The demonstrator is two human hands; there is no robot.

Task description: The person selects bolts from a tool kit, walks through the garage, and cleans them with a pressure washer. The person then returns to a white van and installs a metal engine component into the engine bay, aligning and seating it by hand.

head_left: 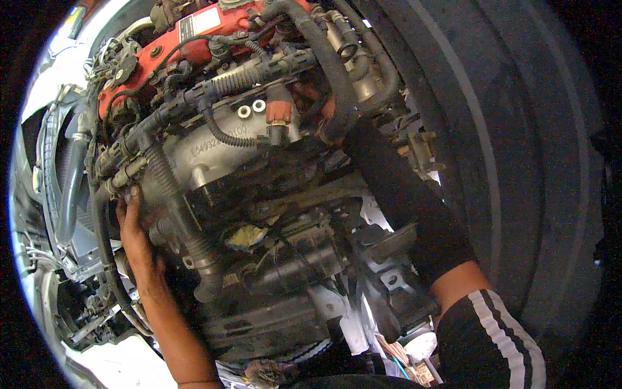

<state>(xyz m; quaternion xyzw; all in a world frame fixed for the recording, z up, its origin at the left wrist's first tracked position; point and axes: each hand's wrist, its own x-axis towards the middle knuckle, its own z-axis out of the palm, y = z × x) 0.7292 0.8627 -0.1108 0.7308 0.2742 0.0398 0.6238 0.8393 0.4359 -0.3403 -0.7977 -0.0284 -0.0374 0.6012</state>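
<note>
An engine with a red valve cover [223, 19] fills the middle of the view. Below the cover is a grey cast-metal intake manifold [214, 149] with an orange-and-black sensor [278, 115] on it. My left hand [134, 223] rests along the engine's left side, fingers stretched upward. Its fingertips are beside a pipe fitting [129, 174] and a black corrugated hose [162, 172]. My right arm, in a black sleeve, reaches up the right side. The right hand [329, 117] is mostly hidden behind a thick black hose [334, 71], so its grip does not show.
Wiring conduit [236, 81] runs across the engine top. A radiator hose [71, 188] and body parts line the left. A large dark ribbed panel [492, 129] bounds the right side. Brackets [392, 279] and dark engine parts lie below, close to my right forearm.
</note>
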